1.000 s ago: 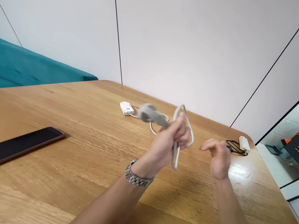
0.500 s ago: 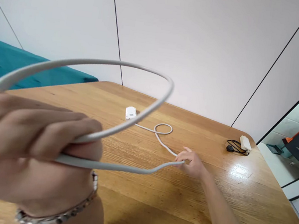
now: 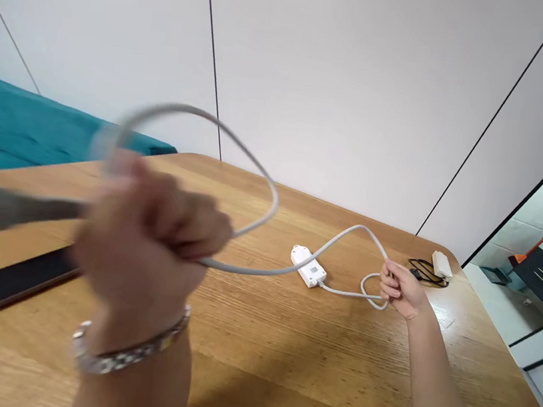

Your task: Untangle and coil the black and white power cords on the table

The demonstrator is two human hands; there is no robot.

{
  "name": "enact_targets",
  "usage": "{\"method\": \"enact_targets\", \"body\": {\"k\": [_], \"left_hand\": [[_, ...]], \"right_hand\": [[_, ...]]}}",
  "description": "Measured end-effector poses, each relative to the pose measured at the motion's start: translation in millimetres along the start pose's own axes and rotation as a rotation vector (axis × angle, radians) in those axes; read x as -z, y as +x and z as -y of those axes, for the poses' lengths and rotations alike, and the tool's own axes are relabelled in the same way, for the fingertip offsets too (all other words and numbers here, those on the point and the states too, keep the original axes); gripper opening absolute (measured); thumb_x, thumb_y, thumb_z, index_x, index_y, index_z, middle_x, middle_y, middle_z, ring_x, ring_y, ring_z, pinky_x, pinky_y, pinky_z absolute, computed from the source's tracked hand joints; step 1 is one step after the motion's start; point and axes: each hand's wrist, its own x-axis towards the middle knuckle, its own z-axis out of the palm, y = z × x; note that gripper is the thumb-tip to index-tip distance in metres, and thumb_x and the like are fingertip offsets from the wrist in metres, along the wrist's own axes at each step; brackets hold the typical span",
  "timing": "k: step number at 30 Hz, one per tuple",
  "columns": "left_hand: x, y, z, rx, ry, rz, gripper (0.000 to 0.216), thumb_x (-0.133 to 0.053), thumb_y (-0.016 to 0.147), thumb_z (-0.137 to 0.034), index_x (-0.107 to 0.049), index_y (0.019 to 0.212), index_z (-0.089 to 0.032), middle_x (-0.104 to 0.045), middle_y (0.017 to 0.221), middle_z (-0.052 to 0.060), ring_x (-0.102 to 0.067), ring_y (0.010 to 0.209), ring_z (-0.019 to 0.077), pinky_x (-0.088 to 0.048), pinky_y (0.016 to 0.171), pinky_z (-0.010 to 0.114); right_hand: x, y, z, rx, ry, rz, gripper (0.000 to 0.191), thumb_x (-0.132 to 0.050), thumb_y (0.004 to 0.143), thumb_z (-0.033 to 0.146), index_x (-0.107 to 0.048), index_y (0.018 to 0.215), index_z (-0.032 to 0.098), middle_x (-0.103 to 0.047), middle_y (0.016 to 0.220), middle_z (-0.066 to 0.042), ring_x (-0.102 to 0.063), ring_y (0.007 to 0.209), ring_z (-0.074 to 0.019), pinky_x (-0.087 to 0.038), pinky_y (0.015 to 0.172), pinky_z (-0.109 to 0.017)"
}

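My left hand [image 3: 151, 234], smeared by motion and wearing a metal bracelet at the wrist, is closed around a light grey power cable [image 3: 262, 271]. One loop of the cable rises above this fist, and a blurred grey length sticks out to its left. At the right, my right hand [image 3: 403, 289] grips the same cable with its fingers curled round it. Between the hands the cable arches above the table. From below my right hand it curls and runs to a white power strip [image 3: 308, 266] lying on the table.
On the wooden table [image 3: 310, 357] a dark flat object [image 3: 2, 287] lies at the left. A white adapter [image 3: 441, 264] with a black cord [image 3: 424, 271] sits at the far right corner. A teal sofa [image 3: 35, 123] and a white wall [image 3: 328, 90] stand behind.
My right hand has moved right and lifted the cable, pulling the power strip right and nearer. My left hand has moved right and farther from the camera, exposing the dark flat object.
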Motion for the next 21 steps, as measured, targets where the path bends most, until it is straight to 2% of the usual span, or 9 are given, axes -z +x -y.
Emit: {"method": "enact_targets", "body": {"k": [2,4,6,9,13,15,18,21], "left_hand": [[-19.3,7.6,24.8,0.037,0.202,0.100,0.052,-0.054,0.085,-0.030,-0.029,0.042,-0.017,-0.012,0.041,-0.007,-0.016,0.032,0.0034,-0.011,0.031,0.017],[-30.0,11.3,50.1,0.134,0.319,0.136,0.054,-0.060,0.081,-0.034,-0.026,0.043,-0.017,-0.014,0.042,-0.008,-0.015,0.034,0.0027,-0.008,0.032,0.017],[-35.0,9.5,70.8,0.207,0.367,0.142,0.056,-0.064,0.079,-0.038,-0.024,0.045,-0.018,-0.015,0.044,-0.008,-0.014,0.037,0.0022,-0.008,0.034,0.016],[-39.1,1.2,87.4,0.289,0.367,0.188,0.058,-0.066,0.076,-0.044,-0.023,0.048,-0.018,-0.014,0.046,-0.009,-0.012,0.040,0.0018,-0.008,0.036,0.015],[-40.5,-2.2,88.4,0.462,0.273,0.271,0.059,-0.067,0.074,-0.050,-0.023,0.049,-0.018,-0.014,0.046,-0.009,-0.012,0.039,0.0019,-0.008,0.036,0.015],[-37.8,2.6,83.3,0.511,0.191,0.271,0.059,-0.063,0.077,-0.051,-0.022,0.050,-0.018,-0.014,0.045,-0.009,-0.012,0.037,0.0022,-0.008,0.034,0.016],[-29.3,15.0,67.6,0.497,0.049,0.198,0.056,-0.051,0.087,-0.047,-0.021,0.051,-0.018,-0.011,0.046,-0.008,-0.010,0.036,0.0034,-0.011,0.033,0.016],[-16.2,27.3,44.5,0.403,-0.059,0.134,0.050,-0.036,0.095,-0.040,-0.023,0.053,-0.018,-0.010,0.048,-0.008,-0.006,0.035,0.0040,-0.014,0.032,0.016]], "right_hand": [[-18.4,-7.2,11.1,0.086,0.072,-0.103,0.036,-0.074,0.066,0.046,-0.050,0.069,0.019,-0.029,0.048,0.012,-0.021,0.035,-0.0017,-0.023,0.037,-0.016],[-36.8,-15.9,18.6,0.205,0.121,-0.187,0.033,-0.074,0.066,0.044,-0.053,0.074,0.020,-0.032,0.051,0.011,-0.026,0.037,-0.0022,-0.019,0.035,-0.015],[-52.1,-24.6,22.6,0.296,0.140,-0.244,0.031,-0.072,0.068,0.044,-0.056,0.077,0.020,-0.033,0.053,0.010,-0.026,0.038,-0.0023,-0.017,0.035,-0.015],[-66.5,-32.8,23.4,0.318,0.092,-0.271,0.031,-0.069,0.070,0.047,-0.058,0.077,0.019,-0.031,0.053,0.010,-0.023,0.038,-0.0020,-0.013,0.034,-0.015],[-69.0,-29.9,18.9,0.238,-0.032,-0.251,0.036,-0.071,0.065,0.050,-0.059,0.072,0.017,-0.032,0.049,0.010,-0.020,0.035,-0.0010,-0.010,0.033,-0.016],[-63.3,-24.7,16.9,0.222,-0.033,-0.252,0.035,-0.072,0.065,0.049,-0.058,0.072,0.017,-0.032,0.047,0.011,-0.020,0.033,-0.0006,-0.010,0.032,-0.015],[-47.2,-16.2,16.5,0.169,0.057,-0.233,0.031,-0.072,0.068,0.044,-0.056,0.072,0.018,-0.035,0.045,0.011,-0.025,0.031,-0.0012,-0.014,0.029,-0.014],[-25.1,-9.2,19.3,0.002,0.208,-0.141,0.024,-0.069,0.073,0.034,-0.052,0.071,0.018,-0.038,0.046,0.011,-0.030,0.030,-0.0016,-0.017,0.027,-0.012]]}}
